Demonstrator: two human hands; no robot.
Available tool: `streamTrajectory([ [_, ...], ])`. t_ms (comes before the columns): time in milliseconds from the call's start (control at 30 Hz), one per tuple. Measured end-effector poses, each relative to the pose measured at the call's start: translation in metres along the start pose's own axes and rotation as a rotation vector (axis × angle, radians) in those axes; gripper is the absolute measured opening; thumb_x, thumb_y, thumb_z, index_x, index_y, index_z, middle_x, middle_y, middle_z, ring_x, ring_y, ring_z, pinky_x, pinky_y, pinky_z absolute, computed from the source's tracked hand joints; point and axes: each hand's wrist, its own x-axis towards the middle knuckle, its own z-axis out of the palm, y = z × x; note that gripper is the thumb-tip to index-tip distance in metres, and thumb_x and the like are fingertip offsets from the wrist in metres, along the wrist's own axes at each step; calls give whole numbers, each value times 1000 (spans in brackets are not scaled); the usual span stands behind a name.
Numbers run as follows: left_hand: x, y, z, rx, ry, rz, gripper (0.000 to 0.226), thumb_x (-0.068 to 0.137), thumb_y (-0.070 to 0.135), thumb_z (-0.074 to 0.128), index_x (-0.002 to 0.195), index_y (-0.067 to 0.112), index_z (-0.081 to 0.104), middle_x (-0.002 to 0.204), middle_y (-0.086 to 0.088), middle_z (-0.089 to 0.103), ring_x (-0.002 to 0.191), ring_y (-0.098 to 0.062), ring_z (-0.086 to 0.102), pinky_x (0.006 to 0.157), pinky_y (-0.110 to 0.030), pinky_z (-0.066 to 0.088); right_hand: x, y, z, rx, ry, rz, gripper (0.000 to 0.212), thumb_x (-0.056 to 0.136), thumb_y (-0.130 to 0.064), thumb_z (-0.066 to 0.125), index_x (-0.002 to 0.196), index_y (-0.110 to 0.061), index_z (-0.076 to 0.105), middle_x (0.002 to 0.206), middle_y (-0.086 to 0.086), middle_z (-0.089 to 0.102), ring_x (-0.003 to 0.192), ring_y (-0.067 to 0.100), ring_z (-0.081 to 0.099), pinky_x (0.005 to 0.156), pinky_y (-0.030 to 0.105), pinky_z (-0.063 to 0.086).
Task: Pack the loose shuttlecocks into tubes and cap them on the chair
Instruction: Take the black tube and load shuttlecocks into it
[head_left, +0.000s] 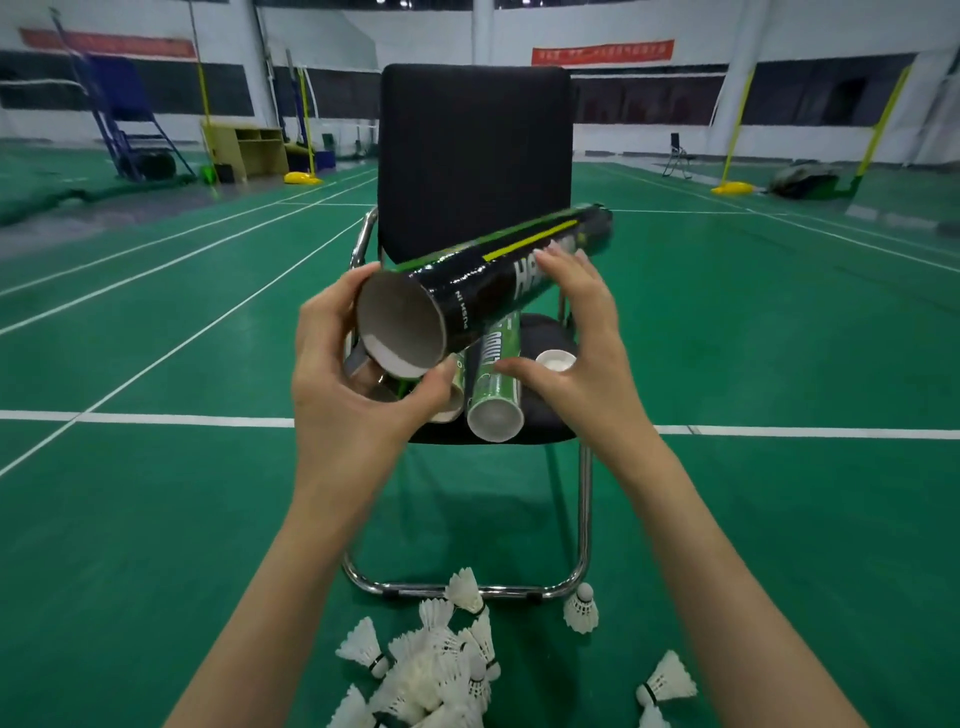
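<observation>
Green court flooring (156, 519) spreads out on every side, marked with white lines, and a black chair (472, 156) on a chrome frame stands in the middle of it, facing the person. Held up in front of the chair is a black tube (488, 280), its long axis running from near left to far right and rising toward the far end. Its open, uncapped mouth faces the person at the near left; the inside looks bare cardboard, though I cannot see to the far end.

On the seat below lie more tubes, among them a green tube (493, 395) with its open end toward the person, and a white cap (556, 359) sits just right of it.

Loose shuttlecocks (436, 670) lie heaped on the floor at the near foot of the chair, with a few strays to the right, well below both hands.

That drop is what the coming move turns on, I would judge: the tube's mouth is up at chair height, the shuttlecocks down near the person's feet.

At the open mouth, the left hand (353, 384) is wrapped around the tube's rim, thumb underneath. Further along the body, the right hand (582, 343) spreads slack fingers with fingertips resting on top, gripping nothing, so it seems the freer one to reach down.
</observation>
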Motion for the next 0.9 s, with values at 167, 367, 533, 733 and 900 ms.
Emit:
streamTrajectory([
  [167,-5,10,7,-181,-113,-149,64,60,24,78,116,36,49,123,3,56,109,-5,59,82,-20,51,-15,-6,-35,-259,-21,-112,73,72,-17,75,136,-21,39,145,-2,35,139,15,20,116,45,13],
  [367,-21,-11,17,-239,-300,-345,65,54,36,75,115,36,53,105,19,68,100,-3,63,77,-14,49,-55,2,-68,-341,-213,31,80,70,-22,78,136,-36,35,135,-14,42,128,8,38,112,54,22],
  [533,-61,-47,21,-202,-406,-524,62,51,34,78,109,41,57,104,26,67,102,3,60,76,-9,46,-104,25,-64,-259,-431,313,85,64,-26,82,135,-39,38,126,-22,44,119,2,41,104,24,31],
  [733,-120,-99,8,-68,-478,-714,53,66,32,81,108,46,53,112,25,60,106,8,56,83,-10,46,-175,64,-19,14,-537,636,75,60,-20,85,115,-49,45,115,-21,55,104,-6,50,91,14,39],
  [900,-164,-149,-8,32,-506,-856,62,59,49,75,115,44,49,124,15,57,111,1,55,93,-23,46,-227,92,25,102,-620,767,70,61,-14,84,116,-37,48,110,-24,53,98,-17,47,79,0,35],
])
